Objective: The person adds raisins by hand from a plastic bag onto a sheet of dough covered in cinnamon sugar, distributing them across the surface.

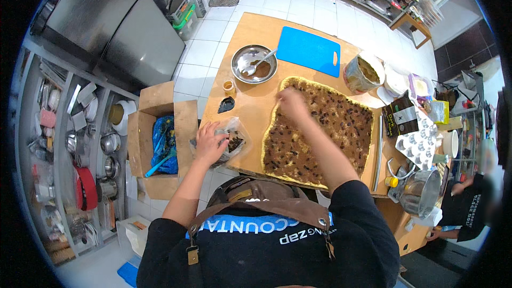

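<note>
A large rectangle of yellow dough point(325, 144), covered in brown filling and dotted with dark pieces, lies on the wooden table point(240, 32). Over its upper left part is my right hand point(292, 104), blurred, its fingertips unclear. My left hand point(210, 141) rests with spread fingers on a clear plastic bag point(232, 128) of dark pieces at the table's left edge. Beyond the bag are a black patch or item point(226, 104), a small jar point(229, 88) and a steel bowl point(242, 53) containing a spoon and brown powder.
A blue board point(306, 48) lies at the back. Right are a tub point(362, 72), metal rod point(380, 154), egg tray point(416, 138) and mixing bowl point(421, 192). An open carton point(144, 138) stands left, near shelving point(64, 181). A co-worker point(469, 202) is at far right.
</note>
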